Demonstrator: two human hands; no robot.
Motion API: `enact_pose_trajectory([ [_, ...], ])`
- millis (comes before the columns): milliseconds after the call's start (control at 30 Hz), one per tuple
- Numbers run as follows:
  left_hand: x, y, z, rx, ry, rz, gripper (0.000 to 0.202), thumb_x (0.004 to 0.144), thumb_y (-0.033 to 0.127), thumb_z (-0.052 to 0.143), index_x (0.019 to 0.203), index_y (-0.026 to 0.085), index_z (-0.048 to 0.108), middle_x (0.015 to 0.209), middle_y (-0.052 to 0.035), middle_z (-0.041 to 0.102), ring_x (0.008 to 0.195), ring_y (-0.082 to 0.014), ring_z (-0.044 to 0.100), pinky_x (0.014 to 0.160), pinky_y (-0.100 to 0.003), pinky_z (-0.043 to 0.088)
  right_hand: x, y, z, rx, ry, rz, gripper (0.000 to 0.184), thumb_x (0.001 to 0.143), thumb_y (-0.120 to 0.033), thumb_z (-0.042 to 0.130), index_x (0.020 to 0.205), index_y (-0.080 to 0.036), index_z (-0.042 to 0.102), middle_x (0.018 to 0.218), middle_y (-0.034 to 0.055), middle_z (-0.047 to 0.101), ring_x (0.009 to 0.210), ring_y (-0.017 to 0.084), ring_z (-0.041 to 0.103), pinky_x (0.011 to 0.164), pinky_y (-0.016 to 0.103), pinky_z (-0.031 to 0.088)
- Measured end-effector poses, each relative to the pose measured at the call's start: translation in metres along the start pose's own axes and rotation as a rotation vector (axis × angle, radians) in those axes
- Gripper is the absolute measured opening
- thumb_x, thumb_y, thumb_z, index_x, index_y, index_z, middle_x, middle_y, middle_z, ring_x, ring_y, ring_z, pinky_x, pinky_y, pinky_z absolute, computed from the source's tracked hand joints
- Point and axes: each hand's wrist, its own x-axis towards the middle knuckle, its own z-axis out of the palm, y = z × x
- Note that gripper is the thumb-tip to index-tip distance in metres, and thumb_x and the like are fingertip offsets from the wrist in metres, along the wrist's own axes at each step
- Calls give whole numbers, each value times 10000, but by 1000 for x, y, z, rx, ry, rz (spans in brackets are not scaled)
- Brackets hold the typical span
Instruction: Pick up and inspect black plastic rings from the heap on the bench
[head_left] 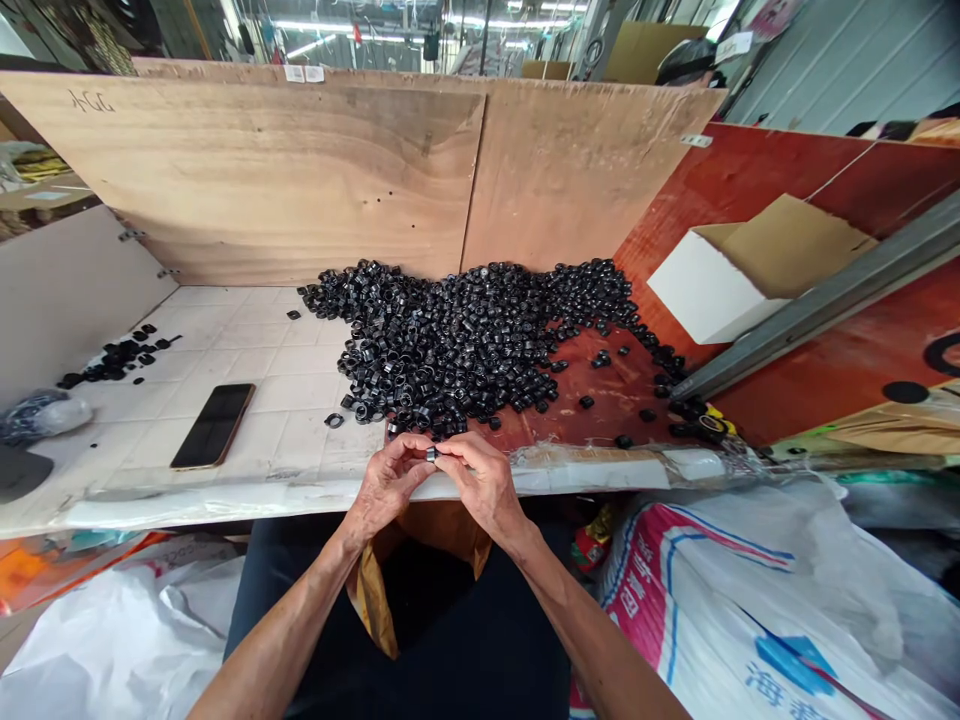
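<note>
My left hand (388, 482) and my right hand (480, 478) meet at the table's front edge, fingertips pinched together on one small black ring (431, 455). Both hands are closed on it. Just beyond them a big heap of black rings (465, 340) covers the middle of the table. Below my hands an open brown paper bag (375, 590) rests on my lap.
A dark phone (214, 425) lies on the white tabletop at left, with a small scatter of black rings (116, 360) farther left. Plywood walls (300, 170) close the back. A white cardboard box (720, 280) sits at right. Woven sacks (750, 620) stand beside my legs.
</note>
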Motion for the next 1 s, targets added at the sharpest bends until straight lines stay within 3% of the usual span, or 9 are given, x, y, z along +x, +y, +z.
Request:
enact_pose_trajectory([
  [100, 0, -1, 0, 38, -4, -3, 212, 862, 300, 808, 1026, 188, 733, 1023, -48, 696, 942, -182, 670, 882, -298, 545, 0, -1, 0, 50, 16, 28, 142, 968, -203, 637, 997, -231, 773, 1000, 75, 740, 908, 204, 726, 799, 321, 604],
  [200, 1, -1, -1, 44, -2, -11, 219, 863, 311, 806, 1024, 180, 737, 1015, -54, 699, 938, -184, 666, 873, -300, 542, 0, 1, 1, 46, 13, -36, 144, 959, -174, 637, 976, -231, 769, 1019, 72, 747, 936, 206, 727, 843, 332, 594],
  [400, 1, 0, -3, 2, 13, -60, 255, 830, 305, 836, 1026, 180, 732, 985, -44, 701, 913, -176, 660, 832, -280, 533, -4, 7, 3, 15, 20, 16, 240, 921, -146, 654, 1137, -241, 698, 1081, 65, 751, 975, 214, 727, 868, 337, 602],
  [700, 2, 3, 1, -23, -22, -43, 229, 863, 312, 808, 1023, 182, 710, 988, -47, 705, 927, -188, 679, 863, -298, 538, -5, 4, 4, 57, 20, 67, 140, 945, -226, 644, 1071, -231, 704, 1050, 66, 743, 925, 208, 725, 819, 317, 608],
  [900, 0, -2, 1, 131, -13, 47, 204, 883, 322, 786, 1023, 192, 714, 1008, -50, 683, 943, -191, 654, 882, -308, 529, -9, 9, 8, -135, 19, 57, 329, 1008, -304, 570, 1315, -197, 619, 905, 72, 742, 793, 220, 717, 763, 335, 594],
  [1000, 0, -3, 0, 109, -23, 36, 210, 890, 325, 781, 1038, 194, 710, 1030, -54, 680, 955, -196, 660, 896, -317, 534, -11, 9, 6, -141, -15, 44, 360, 1013, -339, 570, 1342, -194, 595, 902, 69, 736, 769, 213, 705, 734, 319, 582],
])
